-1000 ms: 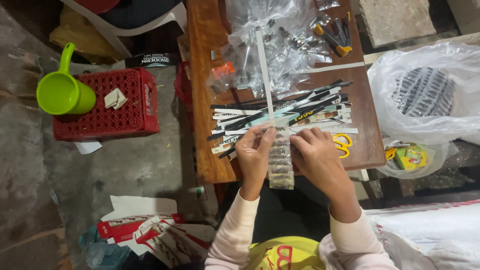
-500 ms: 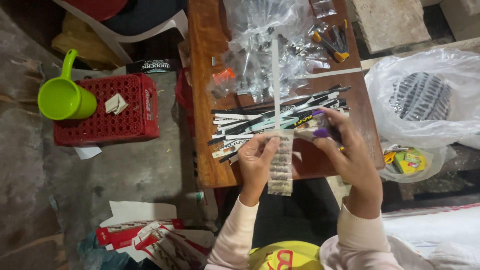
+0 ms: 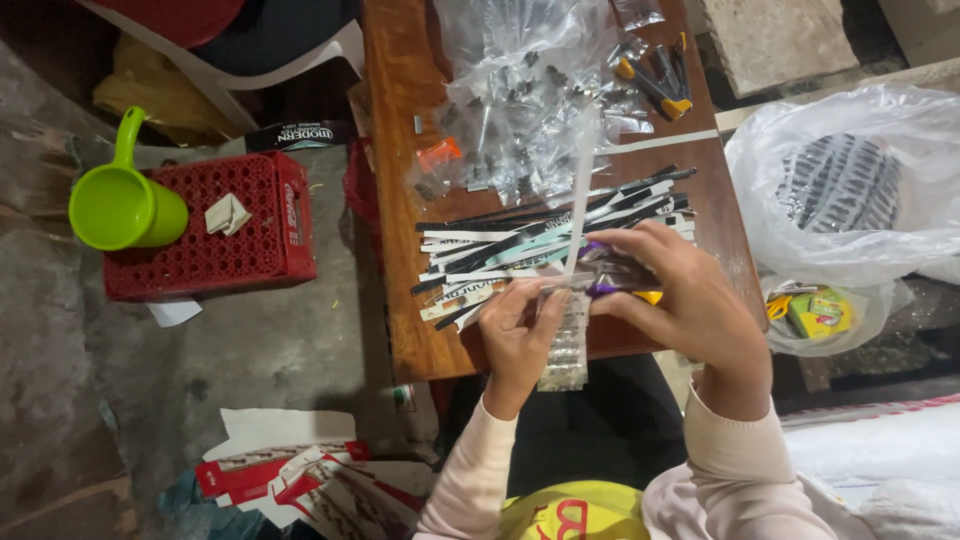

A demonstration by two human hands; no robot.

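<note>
Head cam, looking down on a wooden desk [image 3: 400,330]. L hand [image 3: 515,340] at the near edge, grip closed on a clear packet strip [image 3: 566,345] w/ small dark bits inside; strip hangs down past the desk edge toward the lap. R hand [image 3: 690,300] just right of it, fingers pinched narrow on a purple-handled tool [image 3: 600,270], pressed against the top of the strip. Can't tell what kind of tool, mostly hidden under the fingers. Hands close together, nearly touching, both over the near-right part of the desk.

A thin white strip [image 3: 582,185] runs up from between the hands toward the far side. Under and left of the hands: a pile of black-and-white card strips [image 3: 470,265], lying crosswise, spread left to right. Further back: a heap of clear plastic bags [image 3: 520,110] holding small dark parts, plus an orange piece [image 3: 440,155] at the heap's left edge. Far right corner: yellow-handled tools [image 3: 655,80].

Off the desk, right: big white plastic bag [image 3: 850,180] w/ dark striped contents, and nearer, a smaller bag w/ colourful items [image 3: 815,312]. Left, on the floor: red crate [image 3: 200,235], a green jug [image 3: 125,205] at its left end, folded paper scrap [image 3: 228,213] on top. Near left: red-and-white cardboard pieces [image 3: 300,480] on the floor.

Person wears pale pink sleeves [image 3: 470,480].
</note>
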